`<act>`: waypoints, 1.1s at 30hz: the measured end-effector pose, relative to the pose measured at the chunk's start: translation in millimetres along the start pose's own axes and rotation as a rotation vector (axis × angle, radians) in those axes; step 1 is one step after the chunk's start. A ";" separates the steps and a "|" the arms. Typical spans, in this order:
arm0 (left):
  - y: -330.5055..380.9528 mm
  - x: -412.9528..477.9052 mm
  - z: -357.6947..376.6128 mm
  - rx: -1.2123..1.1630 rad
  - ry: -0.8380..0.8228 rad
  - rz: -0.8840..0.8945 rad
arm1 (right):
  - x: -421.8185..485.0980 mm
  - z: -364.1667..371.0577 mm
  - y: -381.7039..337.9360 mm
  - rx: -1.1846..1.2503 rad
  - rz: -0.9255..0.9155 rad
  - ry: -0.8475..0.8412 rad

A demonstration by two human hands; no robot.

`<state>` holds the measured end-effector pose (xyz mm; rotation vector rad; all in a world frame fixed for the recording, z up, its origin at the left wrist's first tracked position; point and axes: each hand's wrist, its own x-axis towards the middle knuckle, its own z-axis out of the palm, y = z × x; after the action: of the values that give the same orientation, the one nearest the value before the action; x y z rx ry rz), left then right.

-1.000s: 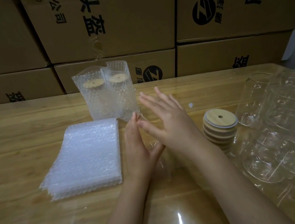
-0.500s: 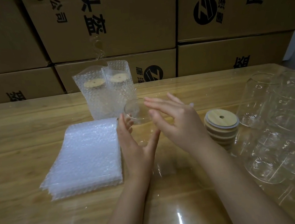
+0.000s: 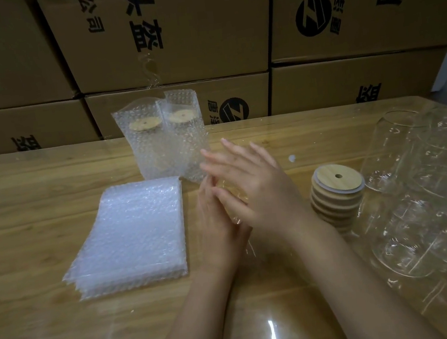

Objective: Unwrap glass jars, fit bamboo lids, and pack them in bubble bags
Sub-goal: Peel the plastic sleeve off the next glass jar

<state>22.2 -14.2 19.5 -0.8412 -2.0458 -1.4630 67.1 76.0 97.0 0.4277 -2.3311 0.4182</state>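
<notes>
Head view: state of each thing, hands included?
Packed jars: two, upright, lidded, in bubble bags.
Spare bubble bags: empty, stacked flat.
Bamboo lids: stacked, unfitted.
Wrapped jars: in clear film, no lids.
Left hand: fingers straight, pressing a clear item.
Right hand: fingers straight, pressing the same.

Dim warm light; overhead glare streaks on table (image 3: 52, 317); edges bowed.

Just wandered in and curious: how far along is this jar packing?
Done: two bagged, lidded jars stand at the back. In hand: the left hand and right hand press, fingers straight, on something clear between them, too faint to identify. Left: the unpacked glass jars on the right, a stack of bamboo lids and a pile of flat bubble bags.
</notes>
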 end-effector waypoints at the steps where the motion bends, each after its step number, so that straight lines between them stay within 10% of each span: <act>1: 1.6 1.6 0.7 -0.064 0.012 -0.075 | -1.3 4.1 -0.1 0.010 -0.066 0.071; 9: -0.5 5.2 1.2 -0.221 0.139 -0.209 | -9.5 38.9 -13.9 0.343 0.122 0.420; 16: -1.2 9.5 -2.8 -0.245 0.192 0.030 | -7.8 37.7 -20.4 1.059 0.582 0.408; 27: 11.1 18.3 -18.2 -0.349 0.258 0.133 | -10.2 42.0 6.6 1.449 1.150 -0.070; 33: 3.0 18.9 -26.1 -0.118 0.157 0.279 | -18.8 47.3 16.2 1.445 1.134 -0.196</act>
<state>12.1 -34.5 42.7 -0.9813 -1.6661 -1.4522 45.1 74.4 48.4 -0.3384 -1.7940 2.6615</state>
